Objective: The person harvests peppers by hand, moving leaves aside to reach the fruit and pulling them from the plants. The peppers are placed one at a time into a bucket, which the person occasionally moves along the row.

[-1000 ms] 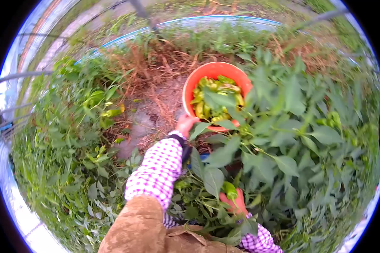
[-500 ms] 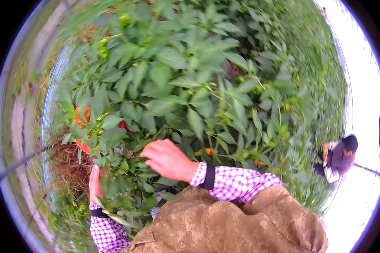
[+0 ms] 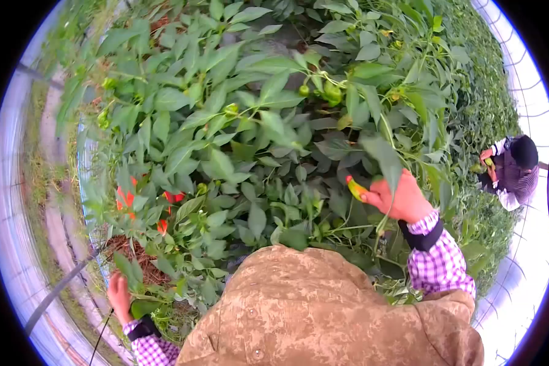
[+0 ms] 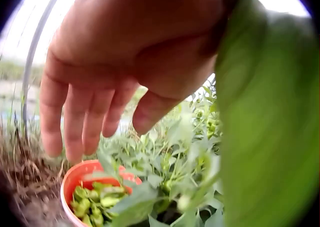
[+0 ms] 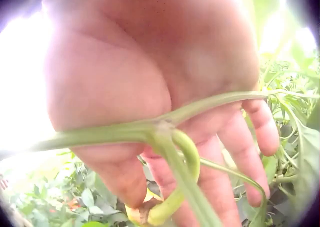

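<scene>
Between thumb and fingers, the right hand (image 3: 402, 196) pinches a yellow pepper with a red tip (image 3: 355, 188) among the leaves. In the right wrist view, thumb and fingers of the right hand (image 5: 150, 86) meet around the curved pepper (image 5: 167, 209), and a forked green stem (image 5: 110, 133) crosses the palm. The left hand (image 3: 120, 297) is low at the left beside the plants. The left wrist view has the left hand (image 4: 125, 51) with relaxed fingers and nothing in them, above an orange bucket (image 4: 66, 194) holding green peppers (image 4: 95, 207).
Dense pepper plants (image 3: 219, 165) surround both hands, with small green peppers (image 3: 332, 93) on them. Leaves partly cover the orange bucket (image 3: 125, 199) at left. Another person (image 3: 518, 168) is at the far right. A metal pole (image 3: 58, 287) slants at lower left.
The view has swung right. The left hand has left the bucket's rim. The right hand, earlier at a green pepper, then empty, has moved right and taken hold of the yellow one.
</scene>
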`<state>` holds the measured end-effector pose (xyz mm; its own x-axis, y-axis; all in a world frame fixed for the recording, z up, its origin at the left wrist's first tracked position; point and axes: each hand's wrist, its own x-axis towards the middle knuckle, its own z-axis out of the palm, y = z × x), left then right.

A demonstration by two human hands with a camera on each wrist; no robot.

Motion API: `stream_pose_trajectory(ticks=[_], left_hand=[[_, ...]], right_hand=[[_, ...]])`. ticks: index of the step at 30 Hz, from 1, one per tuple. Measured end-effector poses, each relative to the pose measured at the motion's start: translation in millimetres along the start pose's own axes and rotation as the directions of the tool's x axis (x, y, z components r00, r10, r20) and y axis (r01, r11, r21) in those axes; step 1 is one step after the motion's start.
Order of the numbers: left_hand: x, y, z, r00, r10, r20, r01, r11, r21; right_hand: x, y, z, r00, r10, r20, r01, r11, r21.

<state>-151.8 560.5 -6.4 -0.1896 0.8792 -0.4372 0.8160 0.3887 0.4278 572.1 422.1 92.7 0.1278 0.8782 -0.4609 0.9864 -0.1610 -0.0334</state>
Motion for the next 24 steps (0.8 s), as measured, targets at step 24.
stream_pose_trajectory(ticks=[24], left_hand=[[-159.3, 337.8, 341.3, 0.195, 0.582, 0.79, -0.791, 0.569, -0.224]], right_hand=[[-6.7, -6.9, -27.0, 0.754, -0.169, -0.635, 0.445, 0.843, 0.304]])
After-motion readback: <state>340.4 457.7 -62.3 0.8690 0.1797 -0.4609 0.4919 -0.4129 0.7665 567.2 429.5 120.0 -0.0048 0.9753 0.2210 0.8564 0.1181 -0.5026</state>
